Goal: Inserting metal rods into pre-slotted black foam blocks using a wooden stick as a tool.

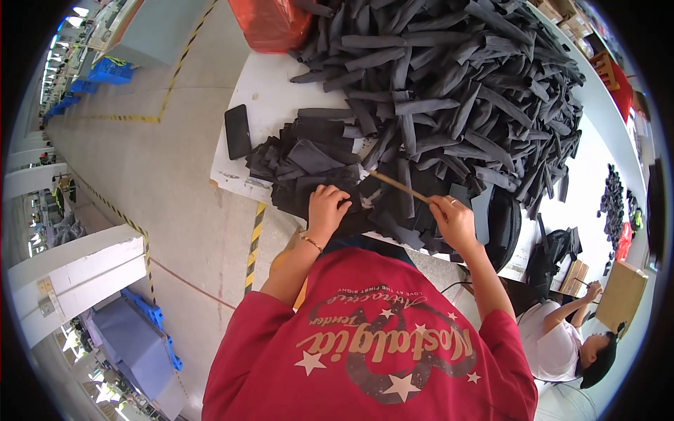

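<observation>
- While the right hand (453,219) grips a slim tan stick (399,185) mid-frame, steer its tip clear of the left hand (327,210).
- Left's fingers curl over flat black fabric pieces (309,156), centre-left; pinching, can't tell: press lightly.
- Narrow dark-grey fabric tubes (505,105) crowd upper right: don't snag them.

A phone (237,132) lies near the table's (270,81) left edge, a red bag (270,27) at its far end. Striped tape (255,245) marks the floor (196,203). At right, a co-worker (551,344) is near a black bag (551,254) and a carton (621,289).
</observation>
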Demonstrator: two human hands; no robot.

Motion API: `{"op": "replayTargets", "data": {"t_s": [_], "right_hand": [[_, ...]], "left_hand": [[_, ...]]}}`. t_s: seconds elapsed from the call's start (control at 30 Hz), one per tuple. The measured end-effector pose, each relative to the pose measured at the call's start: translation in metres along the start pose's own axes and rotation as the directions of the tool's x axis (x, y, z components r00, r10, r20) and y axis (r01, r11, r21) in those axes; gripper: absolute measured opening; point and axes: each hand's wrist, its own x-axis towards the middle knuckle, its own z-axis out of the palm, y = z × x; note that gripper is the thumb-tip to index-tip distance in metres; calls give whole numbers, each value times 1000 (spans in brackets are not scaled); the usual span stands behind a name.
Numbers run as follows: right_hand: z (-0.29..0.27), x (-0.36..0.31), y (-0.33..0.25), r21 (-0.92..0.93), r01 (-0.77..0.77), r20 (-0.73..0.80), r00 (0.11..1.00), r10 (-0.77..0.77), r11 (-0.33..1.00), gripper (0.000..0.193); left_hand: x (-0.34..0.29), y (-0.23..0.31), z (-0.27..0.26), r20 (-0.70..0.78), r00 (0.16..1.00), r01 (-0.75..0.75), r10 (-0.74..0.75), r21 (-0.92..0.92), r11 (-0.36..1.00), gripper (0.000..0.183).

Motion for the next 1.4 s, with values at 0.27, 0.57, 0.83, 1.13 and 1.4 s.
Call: {"op": "replayTargets", "data": {"t_s": [0.27, 0.57, 0.83, 1.13, 1.4], "right_hand": [[-19, 0, -5, -159, 284, 144, 954, -262, 946, 13], [10, 20, -33, -163, 424, 175, 901, -397, 891, 18], [69, 3, -71, 645, -293, 354, 933, 64, 706, 21], [105, 0, -110, 401, -69, -46, 994, 95, 913, 9], [83, -39, -98, 374, -49, 85, 996, 18, 926, 10]], "left_hand": [[13, 0, -36, 164, 972, 219, -171, -349, 911, 18], [25, 24, -46, 105, 985, -99, 138, -313, 944, 14], [24, 71, -76, -23, 901, 21, -434, -995, 96, 53], [28, 80, -30, 353, 715, 53, -603, -888, -457, 25], [46, 55, -53, 193, 606, 34, -771, -976, -217, 22]]}}
